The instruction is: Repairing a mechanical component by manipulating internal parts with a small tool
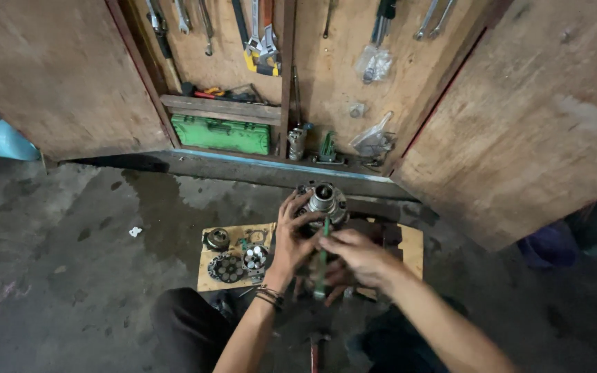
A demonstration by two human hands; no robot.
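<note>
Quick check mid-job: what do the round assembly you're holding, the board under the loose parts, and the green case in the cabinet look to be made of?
Round assembly under the left hand: bare grey metal with a dull sheen, probably steel or aluminium. Board: pale raw wood, likely plywood, unpainted. Green case: glossy ribbed moulding, probably plastic, though painted metal cannot be ruled out.

Stained concrete floor [70, 262] under me, open plywood tool cabinet [326, 76] ahead, doors [533, 117] swung wide, dim light.
</note>
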